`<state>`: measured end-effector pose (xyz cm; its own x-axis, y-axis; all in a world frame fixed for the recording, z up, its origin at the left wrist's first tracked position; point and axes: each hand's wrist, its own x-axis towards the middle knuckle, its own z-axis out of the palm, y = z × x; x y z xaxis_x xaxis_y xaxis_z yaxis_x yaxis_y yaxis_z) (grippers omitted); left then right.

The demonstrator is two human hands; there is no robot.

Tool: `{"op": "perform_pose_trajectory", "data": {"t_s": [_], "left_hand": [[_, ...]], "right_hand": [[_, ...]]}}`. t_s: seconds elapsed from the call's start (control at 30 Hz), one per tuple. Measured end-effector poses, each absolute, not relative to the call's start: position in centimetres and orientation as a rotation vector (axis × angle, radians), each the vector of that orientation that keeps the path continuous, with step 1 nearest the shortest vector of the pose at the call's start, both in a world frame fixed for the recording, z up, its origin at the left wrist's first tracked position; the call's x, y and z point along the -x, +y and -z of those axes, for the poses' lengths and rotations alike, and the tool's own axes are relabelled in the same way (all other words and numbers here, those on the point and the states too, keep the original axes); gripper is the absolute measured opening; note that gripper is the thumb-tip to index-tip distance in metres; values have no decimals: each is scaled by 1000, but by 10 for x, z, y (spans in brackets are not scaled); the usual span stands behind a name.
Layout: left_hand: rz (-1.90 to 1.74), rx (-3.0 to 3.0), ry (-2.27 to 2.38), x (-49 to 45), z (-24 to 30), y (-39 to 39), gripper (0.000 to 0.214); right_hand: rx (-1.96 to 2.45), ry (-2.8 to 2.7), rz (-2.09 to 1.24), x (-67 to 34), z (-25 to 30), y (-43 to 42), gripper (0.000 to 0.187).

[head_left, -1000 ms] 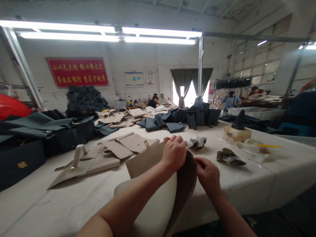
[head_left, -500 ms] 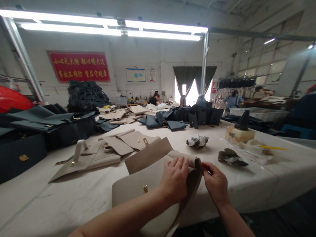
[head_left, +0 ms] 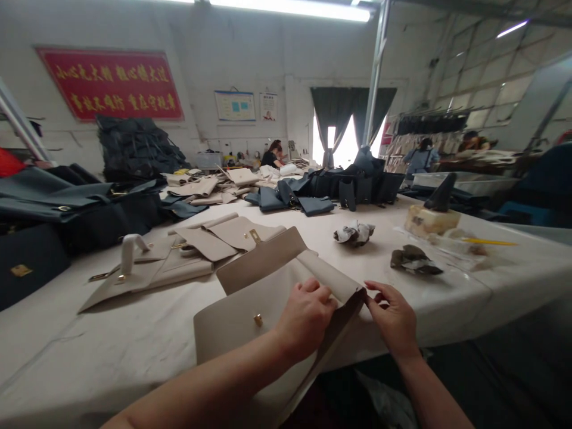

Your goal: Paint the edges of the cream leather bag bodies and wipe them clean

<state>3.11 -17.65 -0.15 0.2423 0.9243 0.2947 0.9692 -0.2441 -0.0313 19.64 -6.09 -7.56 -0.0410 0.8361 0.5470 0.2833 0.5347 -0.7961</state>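
A beige leather handbag body (head_left: 241, 325) with a small gold stud (head_left: 258, 320) lies partly over the table's front edge, its flap (head_left: 259, 262) raised toward the back. My left hand (head_left: 306, 316) grips the folded top of the leather from above. My right hand (head_left: 391, 316) pinches the corner of that fold between thumb and fingers, where a darker brown edge shows. The underside of the bag is mostly hidden below the fold.
Left of the bag lie beige leather pieces with gold fittings (head_left: 201, 247). Crumpled wads (head_left: 354, 233) and a block with a dark cone (head_left: 431, 219) stand right. Dark bags (head_left: 353, 190) are heaped behind. Co-workers sit farther back.
The view has tilted upward and shifted. The bag now lies flatter, with its fold drawn toward my right hand, and that hand has moved to the fold's corner.
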Motion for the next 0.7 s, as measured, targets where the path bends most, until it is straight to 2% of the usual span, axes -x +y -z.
{"op": "perform_pose_trajectory", "data": {"t_s": [0.2,0.37,0.5,0.7], "left_hand": [[504,2330,-1685,-25,-2,-172,19],[452,2316,-1779,-14,-34,-151,21],[395,2262,-1867,-5,-73,-115,30],[548,2214,-1828,-3,-115,-57,32]], "right_hand": [[669,-1765,-353,-196,69,-58,21],[673,-1799,-531,-196,54,-38,19],[820,-1771,-762,-199,39,-21,38],[1106,-1333,-1219,-205,41,-28,62]]}}
